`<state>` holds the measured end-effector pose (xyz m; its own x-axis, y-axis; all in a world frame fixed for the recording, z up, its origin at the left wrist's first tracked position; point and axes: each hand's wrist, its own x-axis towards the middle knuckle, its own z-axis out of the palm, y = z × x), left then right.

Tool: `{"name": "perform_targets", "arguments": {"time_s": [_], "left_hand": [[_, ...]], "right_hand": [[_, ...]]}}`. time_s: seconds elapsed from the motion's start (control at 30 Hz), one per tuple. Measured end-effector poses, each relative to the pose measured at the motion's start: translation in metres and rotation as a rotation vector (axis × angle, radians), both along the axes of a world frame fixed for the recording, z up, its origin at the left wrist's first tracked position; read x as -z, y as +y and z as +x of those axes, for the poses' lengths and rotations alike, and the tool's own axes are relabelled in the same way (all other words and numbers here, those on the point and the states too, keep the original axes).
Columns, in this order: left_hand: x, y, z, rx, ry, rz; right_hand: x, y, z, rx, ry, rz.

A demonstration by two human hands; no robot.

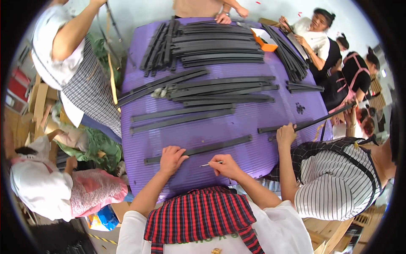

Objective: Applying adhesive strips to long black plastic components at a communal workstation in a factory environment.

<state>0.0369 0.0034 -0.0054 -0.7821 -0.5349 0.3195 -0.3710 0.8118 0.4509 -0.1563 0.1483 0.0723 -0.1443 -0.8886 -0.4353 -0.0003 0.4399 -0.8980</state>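
My left hand (171, 158) lies flat on a long dark grey strip (220, 145) that runs across the near part of the purple mat (249, 122). My right hand (226, 166) pinches a thin white pen-like tool (208, 164), its tip pointing left just below the strip. Both hands sit close together at the mat's near edge, above my red checked apron.
Many more dark strips (220, 46) lie in rows and stacks farther up the mat. An orange box (264, 42) stands at the far right. A person in a striped top presses a hand (286, 134) on another strip at my right. Other people stand around the table.
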Motion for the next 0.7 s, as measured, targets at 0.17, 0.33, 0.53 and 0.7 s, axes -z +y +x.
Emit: {"name": "perform_targets", "arguments": {"time_s": [0.17,0.33,0.53,0.7], "left_hand": [[-0.031,-0.035,-0.05,0.028,0.003,-0.142],[-0.071,-0.098,-0.156,0.08,0.039,-0.306],[-0.029,-0.141,-0.183,-0.132,-0.112,-0.276],[-0.04,-0.102,-0.179,-0.002,0.061,-0.359]], "right_hand": [[0.025,0.051,-0.043,0.263,0.041,0.024],[0.054,0.07,-0.058,0.35,0.071,-0.036],[0.052,0.063,-0.061,0.218,0.015,-0.019],[0.057,0.077,-0.065,0.238,-0.073,-0.033]]}}
